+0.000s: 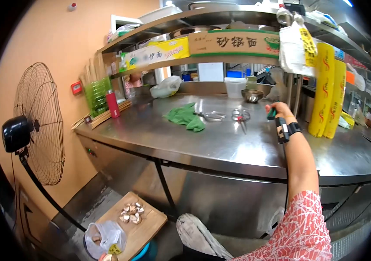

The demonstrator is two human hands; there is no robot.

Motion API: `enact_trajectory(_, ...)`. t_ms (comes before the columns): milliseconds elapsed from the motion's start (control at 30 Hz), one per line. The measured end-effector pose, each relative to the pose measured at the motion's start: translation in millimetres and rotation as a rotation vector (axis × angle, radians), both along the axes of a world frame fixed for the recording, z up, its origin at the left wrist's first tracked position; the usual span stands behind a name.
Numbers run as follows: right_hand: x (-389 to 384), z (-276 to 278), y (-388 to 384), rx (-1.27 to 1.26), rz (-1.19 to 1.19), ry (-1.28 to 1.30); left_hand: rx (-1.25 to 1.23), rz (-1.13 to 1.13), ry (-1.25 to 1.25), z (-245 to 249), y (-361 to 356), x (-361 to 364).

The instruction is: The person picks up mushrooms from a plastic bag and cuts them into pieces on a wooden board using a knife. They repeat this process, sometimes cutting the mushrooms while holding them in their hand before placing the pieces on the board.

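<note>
My right hand [280, 109] reaches over the steel table with its fingers closed around a small green and black handle [272, 114]; the rest of that tool is hidden. A black band with a small device [283, 130] circles the right wrist. Only the fingertips of my left hand [102, 255] show at the bottom edge, against a pale brown mushroom [110, 257]. Beside them a white plastic bag [105, 235] sits open with brownish pieces inside. Cut mushroom pieces [132, 213] lie in a pile on the wooden board [150, 217].
On the steel table [237, 150] lie a green cloth [186, 117], scissors [213, 116] and tangled metal tools [240, 115]. A red bottle [113, 104] stands at left, yellow rolls [322, 95] at right. A floor fan [37, 124] stands near the wall. Shelves run above the table.
</note>
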State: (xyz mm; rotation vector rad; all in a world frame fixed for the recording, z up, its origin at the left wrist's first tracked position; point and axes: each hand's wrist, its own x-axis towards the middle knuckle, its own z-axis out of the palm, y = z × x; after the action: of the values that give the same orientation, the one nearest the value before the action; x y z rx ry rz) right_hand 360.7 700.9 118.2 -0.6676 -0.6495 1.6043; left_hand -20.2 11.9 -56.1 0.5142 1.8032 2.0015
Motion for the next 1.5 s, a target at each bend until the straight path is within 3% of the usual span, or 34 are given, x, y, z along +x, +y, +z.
enact_trajectory(133, -5.1, -3.4, -13.4, 0.012, -0.187, 0.117, -0.007, 0.018, 0.061, 10.7, 9.9, 6.3)
enact_trajectory(233, 3.2, -10.4, -16.3, 0.085, -0.179, 0.041, -0.127, 0.003, 0.107, 22.0, 12.6, 9.7)
enact_trajectory(333, 7.9, -13.8, -8.1, 0.106, -0.173, 0.017, 0.073, -0.078, 0.001, 2.9, 10.5, -3.7)
enact_trajectory(767, 8.4, -13.3, -9.2, 0.106, -0.168, -0.065, 0.057, -0.096, 0.015, 10.0, 37.5, 0.2)
enact_trajectory(900, 13.9, -15.7, 6.6, 0.108, -0.138, -0.104, 0.028, -0.106, -0.025, -8.8, 34.7, -15.9)
enact_trajectory(1033, 10.2, -10.0, -1.7, 0.120, -0.141, -0.153, 0.159, -0.190, -0.210, -30.3, 36.4, -39.9)
enact_trajectory(1267, 6.2, -3.0, -6.9, 0.120, -0.170, -0.161, 0.211, -0.073, -0.408, -92.6, 30.1, -85.0)
enact_trajectory(1400, 8.4, -2.9, -0.3, 0.123, -0.192, -0.185, 0.367, -0.265, -0.532, -121.0, 34.5, -111.8)
enact_trajectory(1500, 12.4, -1.7, -3.1, 0.128, -0.139, -0.270, 0.405, -0.235, -0.672, -139.8, 40.0, -123.5)
